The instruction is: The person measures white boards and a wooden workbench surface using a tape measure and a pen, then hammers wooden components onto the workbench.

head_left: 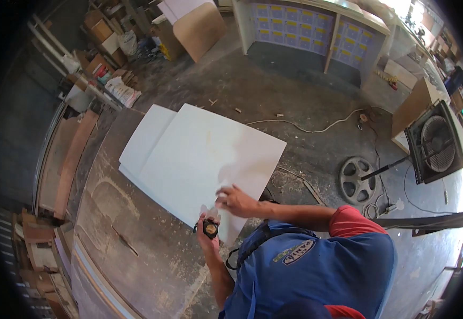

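head view: gripping a black tape measure point(210, 228) in the left hand point(206, 243) at the near end of a white board point(189, 159), laid flat on a dusty brown worktop point(157, 250); reaching over that board with the right hand point(238, 202), with fingers loosely bent, no telling if pinching anything. to judge by looks, a light, hard tape measure to cup in the palm, and a stiff, slick board to lift by opposite edges, sparing the corners.

blu apron point(332, 271), oval logo point(298, 252), red slv point(355, 221)
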Tool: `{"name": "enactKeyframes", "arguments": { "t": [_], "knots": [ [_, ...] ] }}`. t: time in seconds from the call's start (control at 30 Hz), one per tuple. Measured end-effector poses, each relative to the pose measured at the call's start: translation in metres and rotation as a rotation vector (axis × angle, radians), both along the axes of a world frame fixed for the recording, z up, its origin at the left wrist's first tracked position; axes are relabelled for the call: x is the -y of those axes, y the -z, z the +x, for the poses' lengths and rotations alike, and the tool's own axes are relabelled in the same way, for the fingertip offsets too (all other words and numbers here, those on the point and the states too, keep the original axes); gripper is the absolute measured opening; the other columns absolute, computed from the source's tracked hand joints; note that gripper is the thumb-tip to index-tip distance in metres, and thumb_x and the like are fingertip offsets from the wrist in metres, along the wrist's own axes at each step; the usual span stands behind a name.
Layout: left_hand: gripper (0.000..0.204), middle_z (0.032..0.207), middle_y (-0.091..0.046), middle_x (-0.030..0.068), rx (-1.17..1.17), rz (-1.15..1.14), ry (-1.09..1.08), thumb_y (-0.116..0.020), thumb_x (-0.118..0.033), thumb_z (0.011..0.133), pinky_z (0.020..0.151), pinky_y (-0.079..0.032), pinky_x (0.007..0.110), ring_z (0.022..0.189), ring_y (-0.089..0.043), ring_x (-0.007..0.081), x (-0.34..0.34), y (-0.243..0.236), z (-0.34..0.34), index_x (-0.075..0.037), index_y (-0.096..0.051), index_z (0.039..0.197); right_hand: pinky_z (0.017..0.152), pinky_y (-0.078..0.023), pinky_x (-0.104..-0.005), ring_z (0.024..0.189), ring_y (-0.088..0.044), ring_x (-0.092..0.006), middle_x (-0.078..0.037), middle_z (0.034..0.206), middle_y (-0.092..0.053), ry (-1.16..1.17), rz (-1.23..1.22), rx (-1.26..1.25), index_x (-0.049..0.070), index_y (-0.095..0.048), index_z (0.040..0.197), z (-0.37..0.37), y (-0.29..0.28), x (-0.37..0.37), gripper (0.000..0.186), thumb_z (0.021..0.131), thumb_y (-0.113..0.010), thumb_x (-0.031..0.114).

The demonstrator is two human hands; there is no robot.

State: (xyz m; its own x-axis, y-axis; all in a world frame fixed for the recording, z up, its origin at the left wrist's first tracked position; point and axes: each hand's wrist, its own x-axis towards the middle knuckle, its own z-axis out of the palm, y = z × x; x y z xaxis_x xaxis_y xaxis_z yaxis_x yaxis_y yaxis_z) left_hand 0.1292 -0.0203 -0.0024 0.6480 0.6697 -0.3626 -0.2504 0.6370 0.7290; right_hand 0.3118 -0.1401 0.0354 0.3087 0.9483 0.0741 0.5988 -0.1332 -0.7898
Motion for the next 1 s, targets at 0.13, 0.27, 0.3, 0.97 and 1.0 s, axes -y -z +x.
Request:
{"name": "enactKeyframes", "arguments": {
  "t": [0.13, 0.27, 0.3, 0.97, 1.0],
  "knots": [
    [0.035, 0.085, -0.062, 0.0092, -0.030, -0.016, -0.132, -0.050, -0.028, 0.098, 0.071, -0.053, 0.037, 0.077, -0.061, 0.0194, 0.006, 0.015, -0.011, -0.002, -0.057, 0.120, 0.070, -0.043, -0.0355, 0.078, -0.050, -0.0143, -0.007, 0.084, -0.052, 0.376, 0.067, -0.522, 0.003, -0.053, 0.107, 0.027, -0.093, 0.013, 0.024, 0.102, -0.045, 0.026],
    [0.034, 0.083, -0.063, 0.0095, 0.051, -0.048, -0.109, -0.051, -0.025, 0.098, 0.067, -0.054, 0.035, 0.074, -0.063, 0.0200, 0.015, 0.024, -0.032, 0.000, -0.057, 0.120, 0.057, -0.036, -0.0261, 0.064, -0.040, -0.0074, -0.002, 0.077, -0.046, 0.272, 0.439, -0.545, 0.003, -0.049, 0.109, 0.024, -0.176, 0.044, 0.016, 0.101, -0.043, 0.015],
    [0.034, 0.082, -0.063, 0.0095, 0.057, -0.004, -0.095, -0.051, -0.024, 0.097, 0.066, -0.054, 0.035, 0.073, -0.064, 0.0201, 0.021, 0.017, -0.037, 0.000, -0.057, 0.120, 0.057, -0.036, -0.0244, 0.064, -0.039, -0.0062, -0.001, 0.079, -0.048, 0.230, 0.496, -0.638, 0.003, -0.049, 0.111, 0.019, -0.205, 0.052, 0.015, 0.100, -0.042, 0.011],
    [0.020, 0.096, -0.064, 0.0019, -0.065, 0.283, -0.478, -0.059, -0.008, 0.093, 0.063, -0.043, 0.021, 0.075, -0.056, 0.0069, 0.133, -0.122, -0.102, 0.002, -0.068, 0.108, 0.061, -0.047, -0.0286, 0.067, -0.058, -0.0148, -0.014, 0.078, -0.061, -0.399, -0.084, -0.465, -0.003, -0.046, 0.105, -0.138, -0.131, 0.032, 0.015, 0.094, -0.055, 0.000],
    [0.020, 0.096, -0.064, 0.0019, -0.072, 0.285, -0.495, -0.059, -0.008, 0.093, 0.063, -0.043, 0.021, 0.075, -0.056, 0.0069, 0.135, -0.124, -0.105, 0.002, -0.068, 0.108, 0.061, -0.046, -0.0274, 0.068, -0.057, -0.0132, -0.014, 0.079, -0.060, -0.438, -0.116, -0.483, -0.004, -0.046, 0.105, -0.139, -0.131, 0.032, 0.016, 0.094, -0.056, 0.001]
  ]
}}
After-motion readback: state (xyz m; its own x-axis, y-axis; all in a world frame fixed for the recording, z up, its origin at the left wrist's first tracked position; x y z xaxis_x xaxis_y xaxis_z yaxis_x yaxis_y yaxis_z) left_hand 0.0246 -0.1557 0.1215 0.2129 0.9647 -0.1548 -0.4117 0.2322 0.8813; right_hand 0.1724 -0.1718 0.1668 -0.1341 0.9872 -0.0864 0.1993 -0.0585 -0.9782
